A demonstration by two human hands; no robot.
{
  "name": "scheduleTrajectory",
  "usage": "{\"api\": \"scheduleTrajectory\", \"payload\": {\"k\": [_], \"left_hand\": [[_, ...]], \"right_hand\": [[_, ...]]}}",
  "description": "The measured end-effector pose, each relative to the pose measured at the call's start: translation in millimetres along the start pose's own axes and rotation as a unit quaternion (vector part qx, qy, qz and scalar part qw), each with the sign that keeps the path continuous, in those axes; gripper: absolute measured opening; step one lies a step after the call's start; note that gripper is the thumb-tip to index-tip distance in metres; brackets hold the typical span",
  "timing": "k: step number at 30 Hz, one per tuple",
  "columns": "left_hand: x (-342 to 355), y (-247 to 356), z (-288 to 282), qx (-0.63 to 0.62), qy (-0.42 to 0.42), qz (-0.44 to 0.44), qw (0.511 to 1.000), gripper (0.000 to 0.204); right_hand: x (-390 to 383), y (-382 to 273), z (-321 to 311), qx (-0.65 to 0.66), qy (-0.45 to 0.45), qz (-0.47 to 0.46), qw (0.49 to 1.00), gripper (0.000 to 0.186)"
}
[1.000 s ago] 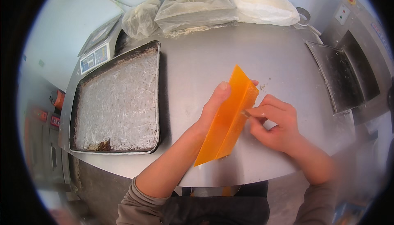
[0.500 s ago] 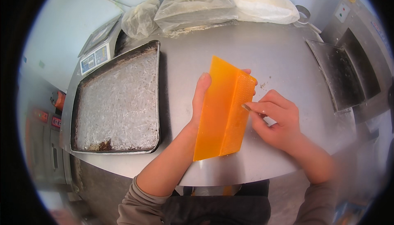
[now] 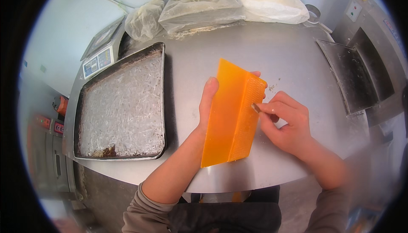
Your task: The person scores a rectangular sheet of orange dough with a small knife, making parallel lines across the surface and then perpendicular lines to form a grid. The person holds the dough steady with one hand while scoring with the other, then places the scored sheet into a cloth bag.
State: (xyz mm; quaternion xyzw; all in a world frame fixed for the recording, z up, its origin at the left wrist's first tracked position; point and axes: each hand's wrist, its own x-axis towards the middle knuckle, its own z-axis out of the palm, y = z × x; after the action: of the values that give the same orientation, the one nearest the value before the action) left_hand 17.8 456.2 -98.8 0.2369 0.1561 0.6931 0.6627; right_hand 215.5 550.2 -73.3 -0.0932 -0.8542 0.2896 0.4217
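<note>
My left hand [image 3: 207, 99] grips an orange panel [image 3: 225, 114] from behind, its thumb along the left edge and fingertips showing past the right edge. The panel is tilted, with a smooth face and a bumpy, patterned band [image 3: 247, 118] down its right side. My right hand [image 3: 284, 122] is closed in a pinch on a small, thin, dull piece [image 3: 256, 107], too small to name, which touches the bumpy band. A worn metal baking tray [image 3: 119, 109] lies on the steel table [image 3: 191, 63] to the left of both hands.
A scale [image 3: 97, 61] stands at the back left. Tied plastic bags [image 3: 199, 9] line the wall, with a metal ring [image 3: 313, 14] beside them. A steel machine [image 3: 374, 67] with a dark chute stands on the right. Cabinets [image 3: 57, 160] with red switches are at the left, below the table's level.
Since a second ago my left hand has shifted up-left and turned the orange panel's smooth face more toward me. My right hand's small piece sits slightly higher on the band.
</note>
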Motion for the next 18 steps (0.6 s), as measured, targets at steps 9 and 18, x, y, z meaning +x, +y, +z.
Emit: {"api": "scheduleTrajectory", "payload": {"k": [9, 18], "left_hand": [[-3.0, -1.5, 8.6, 0.041, 0.037, 0.001, 0.998, 0.115], [-2.9, 0.0, 14.4, 0.082, 0.058, 0.005, 0.995, 0.115]], "right_hand": [[-0.8, 0.1, 4.2, 0.016, 0.003, -0.007, 1.0, 0.028], [-0.6, -2.7, 1.6, 0.01, -0.017, -0.005, 1.0, 0.026]]}}
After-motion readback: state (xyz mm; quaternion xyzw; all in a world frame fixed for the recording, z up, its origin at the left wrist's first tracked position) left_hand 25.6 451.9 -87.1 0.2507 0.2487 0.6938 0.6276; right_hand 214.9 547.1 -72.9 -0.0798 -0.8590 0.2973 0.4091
